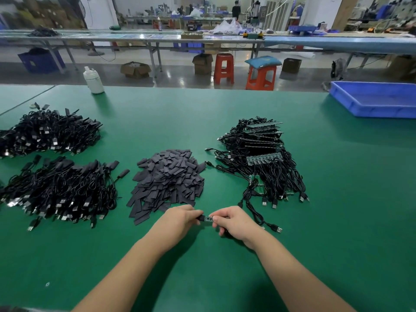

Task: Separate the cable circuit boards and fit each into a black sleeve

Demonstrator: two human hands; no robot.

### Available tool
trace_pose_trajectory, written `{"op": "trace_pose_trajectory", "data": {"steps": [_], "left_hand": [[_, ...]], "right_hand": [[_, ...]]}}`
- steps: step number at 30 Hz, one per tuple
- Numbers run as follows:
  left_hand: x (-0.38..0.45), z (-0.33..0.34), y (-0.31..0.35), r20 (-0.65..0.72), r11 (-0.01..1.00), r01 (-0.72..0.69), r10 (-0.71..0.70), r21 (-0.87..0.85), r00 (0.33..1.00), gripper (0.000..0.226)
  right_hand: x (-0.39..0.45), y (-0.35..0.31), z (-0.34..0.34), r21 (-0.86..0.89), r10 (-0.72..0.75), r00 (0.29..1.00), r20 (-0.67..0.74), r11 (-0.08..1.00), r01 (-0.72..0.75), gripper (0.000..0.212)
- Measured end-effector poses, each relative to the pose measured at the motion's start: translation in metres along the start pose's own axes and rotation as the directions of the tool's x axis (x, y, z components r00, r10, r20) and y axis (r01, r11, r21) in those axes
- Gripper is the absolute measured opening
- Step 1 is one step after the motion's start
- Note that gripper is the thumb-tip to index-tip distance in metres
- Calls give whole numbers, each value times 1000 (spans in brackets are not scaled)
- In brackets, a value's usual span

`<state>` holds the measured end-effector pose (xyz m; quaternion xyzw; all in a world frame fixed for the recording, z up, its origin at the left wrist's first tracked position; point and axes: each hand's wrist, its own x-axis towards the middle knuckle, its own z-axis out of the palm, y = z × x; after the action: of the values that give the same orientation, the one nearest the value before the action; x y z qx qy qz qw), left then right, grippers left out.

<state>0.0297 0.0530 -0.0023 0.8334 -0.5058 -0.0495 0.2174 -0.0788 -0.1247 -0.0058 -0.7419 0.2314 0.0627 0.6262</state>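
Note:
Just in front of me, my left hand (pixel 180 219) pinches a black sleeve (pixel 201 218), and my right hand (pixel 231 221) pinches a small green circuit board (pixel 208 218) whose left end sits in the sleeve's mouth. The board's black cable (pixel 256 215) trails off to the right and ends in a USB plug. A heap of loose black sleeves (pixel 167 179) lies just beyond my hands. To the right of that heap is a pile of joined circuit boards with cables (pixel 261 158).
Two piles of sleeved cables (pixel 54 183) lie at the left of the green table (pixel 337 199). A blue tray (pixel 373 99) stands at the far right and a white bottle (pixel 93 80) at the far edge. Stools and benches stand beyond.

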Motion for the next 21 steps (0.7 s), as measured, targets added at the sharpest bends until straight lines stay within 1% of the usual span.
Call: {"op": "trace_pose_trajectory", "data": {"steps": [3, 7, 11, 16, 21], "left_hand": [[2, 1, 4, 9, 999, 22, -21, -48, 1000, 32], [5, 7, 12, 42, 1000, 21, -20, -16, 999, 28], [5, 9, 15, -33, 1000, 5, -5, -7, 999, 28], [3, 12, 18, -161, 993, 29, -47, -113, 986, 19], [2, 17, 19, -184, 988, 40, -68, -151, 980, 18]], "right_hand": [[0, -1, -1, -6, -1, 1000, -2, 1000, 1, 19], [1, -2, 5, -123, -45, 999, -7, 991, 44, 18], [1, -3, 5, -90, -62, 998, 18, 994, 63, 17], [-1, -8, 3, -18, -59, 997, 50, 998, 60, 19], [1, -10, 3, 2, -23, 999, 46, 1000, 23, 25]]}}
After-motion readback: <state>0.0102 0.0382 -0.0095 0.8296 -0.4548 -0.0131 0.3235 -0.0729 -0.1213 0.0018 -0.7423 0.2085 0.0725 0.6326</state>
